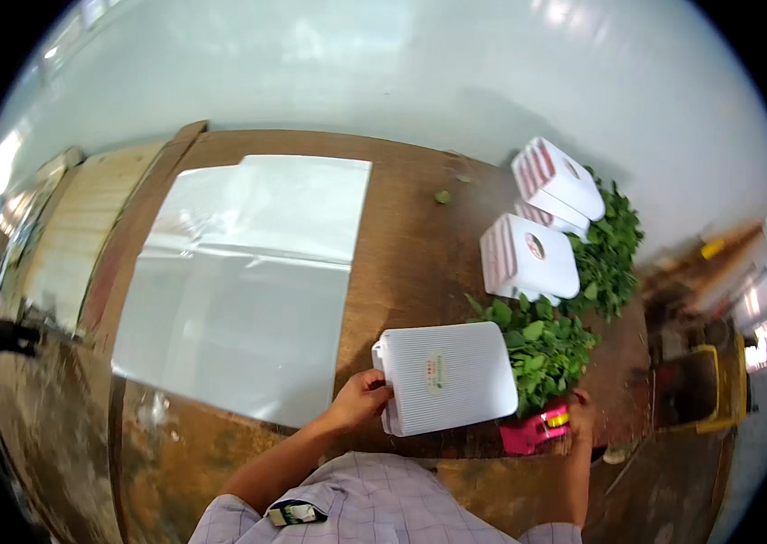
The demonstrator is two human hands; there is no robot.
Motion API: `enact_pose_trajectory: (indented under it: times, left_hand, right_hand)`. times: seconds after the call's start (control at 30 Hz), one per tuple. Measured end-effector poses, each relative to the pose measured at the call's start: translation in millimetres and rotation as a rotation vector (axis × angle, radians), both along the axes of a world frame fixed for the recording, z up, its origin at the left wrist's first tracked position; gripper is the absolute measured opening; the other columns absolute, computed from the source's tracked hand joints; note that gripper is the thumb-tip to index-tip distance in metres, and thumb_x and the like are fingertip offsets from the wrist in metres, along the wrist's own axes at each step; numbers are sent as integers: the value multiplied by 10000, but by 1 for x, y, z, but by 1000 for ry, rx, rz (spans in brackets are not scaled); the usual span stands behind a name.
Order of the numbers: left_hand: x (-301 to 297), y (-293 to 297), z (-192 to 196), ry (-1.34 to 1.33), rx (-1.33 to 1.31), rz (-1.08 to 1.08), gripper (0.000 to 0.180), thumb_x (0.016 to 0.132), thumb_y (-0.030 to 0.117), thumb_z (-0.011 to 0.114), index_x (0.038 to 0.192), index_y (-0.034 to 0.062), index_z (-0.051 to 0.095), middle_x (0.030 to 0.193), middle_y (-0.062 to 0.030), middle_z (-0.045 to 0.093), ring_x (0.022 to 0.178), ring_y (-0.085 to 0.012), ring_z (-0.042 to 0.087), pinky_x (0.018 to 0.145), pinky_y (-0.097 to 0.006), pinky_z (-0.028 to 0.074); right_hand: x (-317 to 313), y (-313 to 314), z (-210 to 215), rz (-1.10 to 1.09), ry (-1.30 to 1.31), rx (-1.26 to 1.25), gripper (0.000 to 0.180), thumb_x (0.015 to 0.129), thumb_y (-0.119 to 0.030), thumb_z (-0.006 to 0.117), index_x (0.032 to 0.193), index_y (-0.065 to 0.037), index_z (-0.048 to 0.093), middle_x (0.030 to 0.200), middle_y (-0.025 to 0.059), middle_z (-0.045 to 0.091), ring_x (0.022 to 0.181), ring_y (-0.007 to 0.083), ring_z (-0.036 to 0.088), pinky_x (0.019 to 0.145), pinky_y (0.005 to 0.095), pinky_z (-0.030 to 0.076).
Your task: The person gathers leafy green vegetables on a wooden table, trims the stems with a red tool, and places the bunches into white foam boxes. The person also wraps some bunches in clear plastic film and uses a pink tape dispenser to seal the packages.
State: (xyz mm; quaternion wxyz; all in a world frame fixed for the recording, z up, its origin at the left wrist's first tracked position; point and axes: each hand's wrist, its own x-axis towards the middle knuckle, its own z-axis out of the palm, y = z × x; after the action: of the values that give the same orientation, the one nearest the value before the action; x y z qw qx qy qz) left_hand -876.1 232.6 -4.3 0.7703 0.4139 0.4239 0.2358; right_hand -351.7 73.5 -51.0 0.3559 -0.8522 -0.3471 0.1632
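Observation:
A white ribbed wrapper [445, 379] with a small printed label lies in front of me, and leafy green stems [547, 354] stick out of its right end. My left hand [362, 397] is closed on the wrapper's left edge. At the table's front edge, my right hand [581, 415] is closed round the right side of a pink tape dispenser [525, 436] with a yellow part. The dispenser sits just below the leaves; some of my right fingers are hidden behind it.
Several white wrapped bundles [536, 258] with greens [608, 249] stand at the back right by the pale wall [347, 63]. Clear plastic sheets [238, 290] cover the left of the wooden table [410, 218]. A yellow-framed container [693, 390] stands beyond the right edge.

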Motion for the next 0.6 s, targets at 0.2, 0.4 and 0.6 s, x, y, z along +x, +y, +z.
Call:
enact_pose_trajectory:
  times: [0.2, 0.4, 0.6]
  left_hand:
    - [-13, 22, -8, 178, 110, -263, 166, 887, 131, 590, 980, 2, 636, 691, -37, 588, 557, -101, 536, 482, -258, 409]
    - [-4, 27, -4, -53, 153, -382, 222, 892, 133, 594, 1062, -3, 636, 679, -47, 588, 562, -115, 544, 519, -267, 438]
    - [-4, 31, 16, -129, 41, -285, 197, 894, 140, 613, 1031, -2, 624, 765, -40, 618, 547, -110, 540, 499, -269, 452]
  right_hand:
    - [-106, -14, 59, -246, -487, 56, 266, 861, -156, 594, 1067, 10, 620, 1011, 198, 643, 950, 343, 614, 865, 418, 475]
    - [-238, -37, 52, -163, -93, 429, 106, 921, -129, 565, 945, -29, 591, 843, 65, 616, 809, 157, 607, 717, 336, 510]
    - [-348, 21, 49, -389, 962, 503, 380, 940, -387, 535, 1176, -89, 536, 1064, 78, 597, 967, 202, 576, 779, 373, 520]
